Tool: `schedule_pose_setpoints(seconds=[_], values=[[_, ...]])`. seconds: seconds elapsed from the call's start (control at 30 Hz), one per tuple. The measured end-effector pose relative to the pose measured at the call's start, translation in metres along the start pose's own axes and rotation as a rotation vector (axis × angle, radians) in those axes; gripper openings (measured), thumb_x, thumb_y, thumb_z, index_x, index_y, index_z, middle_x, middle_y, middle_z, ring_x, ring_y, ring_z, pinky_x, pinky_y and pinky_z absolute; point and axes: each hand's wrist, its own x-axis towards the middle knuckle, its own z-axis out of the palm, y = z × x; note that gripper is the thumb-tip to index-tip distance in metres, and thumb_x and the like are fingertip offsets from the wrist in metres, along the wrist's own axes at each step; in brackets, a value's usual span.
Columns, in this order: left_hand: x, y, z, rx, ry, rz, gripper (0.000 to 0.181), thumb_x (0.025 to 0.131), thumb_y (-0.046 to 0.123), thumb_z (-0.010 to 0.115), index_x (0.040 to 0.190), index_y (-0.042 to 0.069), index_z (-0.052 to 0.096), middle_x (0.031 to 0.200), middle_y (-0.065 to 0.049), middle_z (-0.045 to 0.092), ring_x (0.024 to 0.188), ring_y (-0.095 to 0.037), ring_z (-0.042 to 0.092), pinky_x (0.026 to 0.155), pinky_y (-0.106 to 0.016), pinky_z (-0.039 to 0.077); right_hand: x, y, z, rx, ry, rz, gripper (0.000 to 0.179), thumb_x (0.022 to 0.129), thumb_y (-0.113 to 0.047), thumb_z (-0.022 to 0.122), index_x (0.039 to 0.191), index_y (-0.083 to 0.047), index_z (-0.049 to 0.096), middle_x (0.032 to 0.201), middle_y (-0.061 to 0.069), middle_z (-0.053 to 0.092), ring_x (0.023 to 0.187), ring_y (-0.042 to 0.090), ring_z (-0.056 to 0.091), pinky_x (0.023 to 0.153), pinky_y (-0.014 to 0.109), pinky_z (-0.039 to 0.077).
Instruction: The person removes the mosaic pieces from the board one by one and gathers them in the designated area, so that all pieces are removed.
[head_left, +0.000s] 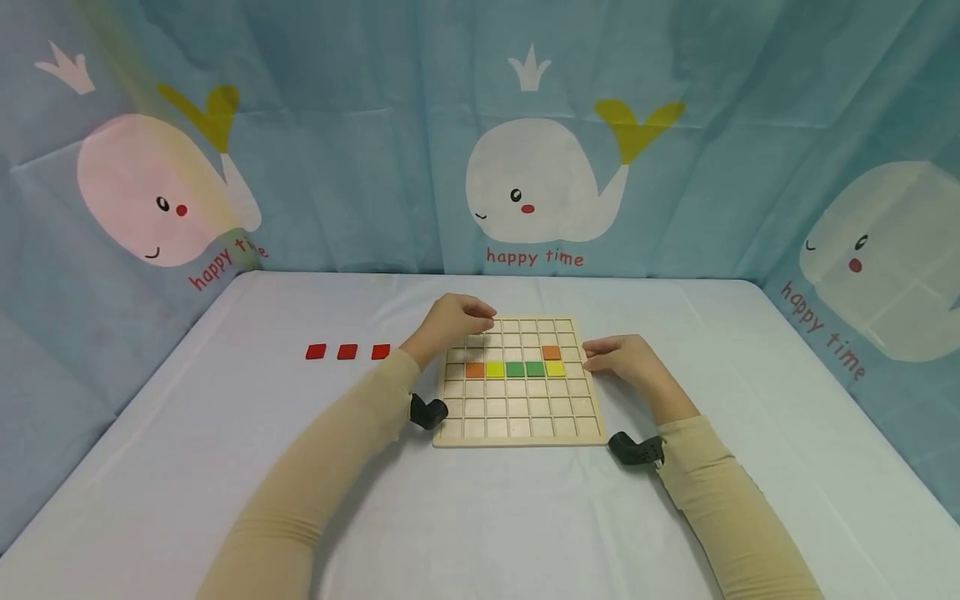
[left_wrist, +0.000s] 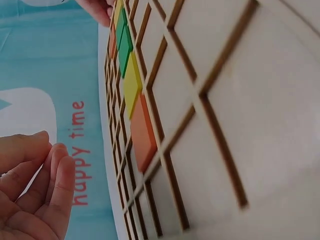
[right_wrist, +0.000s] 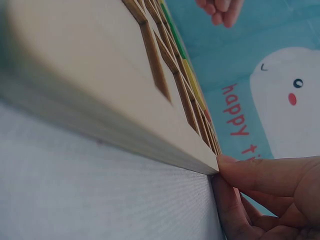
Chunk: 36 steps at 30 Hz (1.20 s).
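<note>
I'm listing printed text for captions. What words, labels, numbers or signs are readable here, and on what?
"happy time": cloth, under the middle whale.
"happy time": cloth, under the right whale.
"happy ti…e": cloth, under the left whale; a fold blurs the gap.
No text shows on the board or tiles.

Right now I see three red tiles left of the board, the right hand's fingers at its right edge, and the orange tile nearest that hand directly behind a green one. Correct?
No: the head view shows that orange tile directly behind a yellow tile, not green. The red tiles, right hand and board are as you say.
</note>
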Motion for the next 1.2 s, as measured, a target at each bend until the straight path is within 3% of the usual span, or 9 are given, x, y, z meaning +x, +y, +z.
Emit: schedule_pose_setpoints(seconds=[0.23,0.5,0.87,1.2], values=[[0.006,0.008,0.02,0.012,-0.034,0.043,0.03,0.095,0.019,0.066,0.122,0.008,0.07,0.12,-0.008,0.07,0.109,-0.025,0.066,0.098,-0.038,0.053,-0.001,0.0,-0.001,0.002,0.0,-0.003,0.049,0.089,-0.016,0.073,0.135,-0.004,0.061,0.133,0.015,0.065,0.119,0.024,0.061,0.105,0.041,0.046],[0.011,0.016,0.04,-0.018,-0.082,0.043,0.029,0.094,0.018,0.068,0.121,0.008,0.071,0.119,-0.007,0.07,0.111,-0.024,0.064,0.1,-0.039,0.051,-0.002,0.0,0.0,-0.004,-0.006,-0.014,0.049,0.089,-0.017,0.073,0.135,-0.003,0.061,0.131,0.015,0.066,0.117,0.023,0.062,0.105,0.042,0.046],[0.014,0.027,0.057,-0.076,-0.156,0.042,0.031,0.094,0.016,0.068,0.123,0.005,0.068,0.117,-0.007,0.071,0.103,-0.022,0.067,0.093,-0.035,0.054,0.0,-0.001,0.0,-0.002,-0.005,-0.019,0.049,0.088,-0.016,0.073,0.134,-0.003,0.061,0.131,0.016,0.066,0.119,0.024,0.06,0.106,0.042,0.045],[0.013,0.034,0.067,-0.024,-0.179,0.013,0.029,0.094,0.013,0.067,0.122,0.003,0.068,0.117,-0.01,0.07,0.097,-0.021,0.066,0.085,-0.032,0.056,-0.002,-0.001,-0.002,-0.01,-0.017,-0.005,0.051,0.09,-0.019,0.072,0.137,-0.006,0.059,0.135,0.015,0.063,0.132,0.03,0.053,0.113,0.047,0.038]])
